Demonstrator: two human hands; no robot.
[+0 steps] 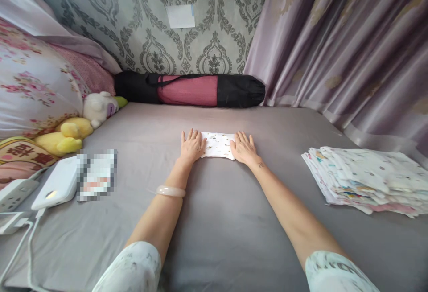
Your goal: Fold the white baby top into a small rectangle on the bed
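Observation:
A small folded white cloth with tiny printed figures lies flat on the grey bed sheet. My left hand rests palm down on its left end, fingers stretched out. My right hand lies flat on its right end, fingers spread the same way. Neither hand grips anything. A pale bangle sits on my left wrist.
A stack of printed cloths lies at the right. A black and pink rolled bag lies along the wall. Plush toys, pillows, a white power bank and a power strip crowd the left. Curtains hang right.

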